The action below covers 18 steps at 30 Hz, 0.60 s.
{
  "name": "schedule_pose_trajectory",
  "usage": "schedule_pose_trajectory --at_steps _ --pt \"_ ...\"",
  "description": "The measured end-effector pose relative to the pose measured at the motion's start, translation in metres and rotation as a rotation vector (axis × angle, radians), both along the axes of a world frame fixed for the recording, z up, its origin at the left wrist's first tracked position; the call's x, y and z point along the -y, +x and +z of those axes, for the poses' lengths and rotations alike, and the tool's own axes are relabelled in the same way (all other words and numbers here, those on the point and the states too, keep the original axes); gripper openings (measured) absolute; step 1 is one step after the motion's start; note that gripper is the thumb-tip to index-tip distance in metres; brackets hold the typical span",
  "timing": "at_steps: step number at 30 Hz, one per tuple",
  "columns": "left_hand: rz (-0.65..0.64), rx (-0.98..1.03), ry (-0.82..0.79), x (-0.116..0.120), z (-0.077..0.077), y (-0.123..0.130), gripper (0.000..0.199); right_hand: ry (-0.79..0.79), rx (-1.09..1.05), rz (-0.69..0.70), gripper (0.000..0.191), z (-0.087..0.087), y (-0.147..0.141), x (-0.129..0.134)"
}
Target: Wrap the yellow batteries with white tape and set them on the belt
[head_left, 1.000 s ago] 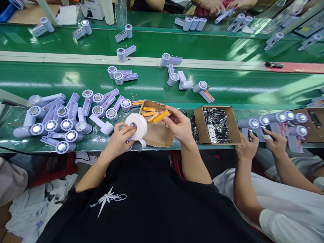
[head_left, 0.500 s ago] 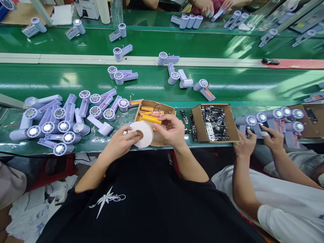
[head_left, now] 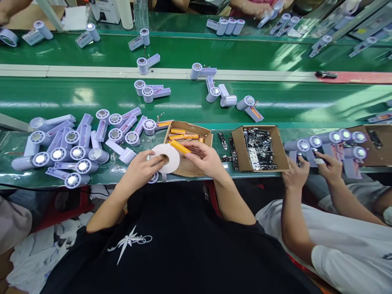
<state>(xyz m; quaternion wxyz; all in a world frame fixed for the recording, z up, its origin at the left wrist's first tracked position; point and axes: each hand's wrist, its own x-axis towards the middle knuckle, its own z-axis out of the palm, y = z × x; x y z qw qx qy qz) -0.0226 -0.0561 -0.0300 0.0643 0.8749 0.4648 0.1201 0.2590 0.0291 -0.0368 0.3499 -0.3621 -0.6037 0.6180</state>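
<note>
My left hand (head_left: 143, 168) grips a white roll of tape (head_left: 171, 160), with fingers at its brown core. In my right hand (head_left: 206, 158) is an orange cylindrical battery (head_left: 179, 147), pinched between thumb and fingers; its left end is close to the roll's upper edge, and I cannot tell whether they touch. Below both hands sits an open cardboard box (head_left: 191, 168) with several more orange batteries (head_left: 187, 136) in it. Under the roll, a lilac fan housing (head_left: 154, 178) shows only in part.
Many lilac handheld fan housings (head_left: 78, 153) crowd the bench at left. A second box (head_left: 238, 157) of circuit boards (head_left: 259, 149) stands to the right, loose boards (head_left: 234, 154) beside it. A co-worker's hands (head_left: 295, 173) work further right. More housings lie on the green conveyor (head_left: 101, 96).
The roll has shifted slightly left with my left hand. The battery in my right hand has tilted and moved a little left. Housings on the near belt have slid right; those on the far belt left.
</note>
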Motion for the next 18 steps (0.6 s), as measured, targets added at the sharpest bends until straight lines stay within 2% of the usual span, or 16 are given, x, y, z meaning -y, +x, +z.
schedule_pose_trajectory --at_steps 2,4,6,8,11,14,18 --pt "0.009 0.022 -0.005 0.0 0.001 0.0 0.055 -0.019 -0.03 -0.032 0.041 -0.001 0.002 -0.001" --pt "0.006 0.034 0.013 -0.001 0.003 0.001 0.054 -0.024 -0.097 -0.136 0.044 -0.003 0.003 -0.003" --pt "-0.003 0.025 0.046 -0.001 0.006 0.003 0.053 -0.031 -0.18 -0.253 0.055 -0.005 0.004 -0.005" --pt "-0.012 0.004 0.087 -0.001 0.008 0.005 0.053 -0.067 -0.246 -0.279 0.069 -0.005 0.005 -0.006" --pt "-0.024 -0.013 0.119 0.001 0.009 0.007 0.05 -0.102 -0.249 -0.113 0.072 0.001 0.01 -0.006" --pt "-0.02 -0.008 0.079 0.001 0.006 0.005 0.047 -0.092 -0.103 0.011 0.057 0.008 0.014 -0.009" --pt "-0.055 -0.017 0.054 -0.006 0.01 0.003 0.04 -0.099 0.089 0.158 0.055 0.015 0.02 -0.026"
